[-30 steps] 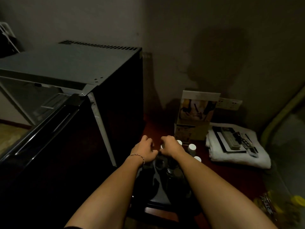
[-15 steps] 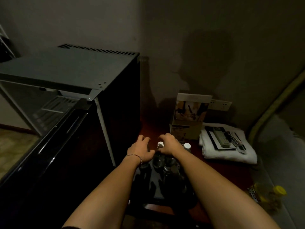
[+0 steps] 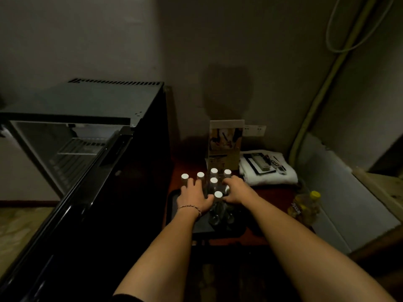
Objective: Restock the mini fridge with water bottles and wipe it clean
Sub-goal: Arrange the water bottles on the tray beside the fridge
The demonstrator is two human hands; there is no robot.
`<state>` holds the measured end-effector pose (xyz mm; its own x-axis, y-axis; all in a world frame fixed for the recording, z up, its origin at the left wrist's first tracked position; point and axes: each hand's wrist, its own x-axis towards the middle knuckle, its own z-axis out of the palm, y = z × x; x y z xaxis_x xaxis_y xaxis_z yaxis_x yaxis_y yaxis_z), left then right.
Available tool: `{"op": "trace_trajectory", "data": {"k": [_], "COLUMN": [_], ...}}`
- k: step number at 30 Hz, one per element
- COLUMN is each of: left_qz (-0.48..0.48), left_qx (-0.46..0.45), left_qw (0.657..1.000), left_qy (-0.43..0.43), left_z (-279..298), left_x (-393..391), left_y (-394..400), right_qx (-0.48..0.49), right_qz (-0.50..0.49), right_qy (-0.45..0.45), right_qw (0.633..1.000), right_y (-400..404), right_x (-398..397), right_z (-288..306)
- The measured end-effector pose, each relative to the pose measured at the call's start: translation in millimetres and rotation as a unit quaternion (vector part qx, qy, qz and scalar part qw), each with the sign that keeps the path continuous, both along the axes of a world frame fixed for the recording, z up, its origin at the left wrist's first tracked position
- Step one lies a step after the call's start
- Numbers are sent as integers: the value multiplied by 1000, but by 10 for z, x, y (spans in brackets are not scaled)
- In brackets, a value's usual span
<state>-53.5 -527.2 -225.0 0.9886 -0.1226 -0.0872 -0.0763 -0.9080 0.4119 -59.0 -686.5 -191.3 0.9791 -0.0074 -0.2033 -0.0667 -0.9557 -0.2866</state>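
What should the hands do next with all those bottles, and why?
Probably curl round a bottle each and lift. Both the left hand and the right hand rest among the white-capped water bottles on the dark tray, gripping none that I can see, and the mini fridge beside them stands open, its wire shelf looking bare.

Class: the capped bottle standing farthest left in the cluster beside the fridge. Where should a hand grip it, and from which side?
Probably round the neck just below the white cap, coming from the left. The bottle stands upright at the cluster's edge, so its left side is free, while the next bottle crowds its right. The left hand is already nearest.
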Motion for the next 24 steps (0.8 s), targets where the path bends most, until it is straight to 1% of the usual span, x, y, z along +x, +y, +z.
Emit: {"op": "trace_trajectory", "data": {"k": [3, 6, 10, 14, 17, 20, 24], "left_qz": [1, 15, 11, 22, 37, 21, -5], "left_qx": [7, 6, 27, 52, 51, 27, 0], "left_qw": [1000, 1000, 999, 997, 996, 996, 996], "left_qy": [-3, 8, 37, 56, 60, 79, 94], "left_z": [66, 38, -155, -326, -380, -417, -448], "left_x": [-371, -896, -1663, -2251, -2513, -2666, -2800], "left_y": [39, 127, 352, 642, 917, 1230, 1561], "right_qx": [14, 31, 14, -6, -3, -8, -6], "right_qz": [-3, 6, 27, 41, 61, 81, 77], "right_qy": [-2, 3, 19, 26, 13, 1, -5], "right_qw": [1000, 1000, 999, 999, 998, 997, 997], "right_y": [-21, 20, 316, 585, 827, 1107, 1489], "right_x": [-362, -734, -1478, -1946, -2149, -2296, -2471], "right_z": [101, 10, -17, -117, -42, 45, 87]}}
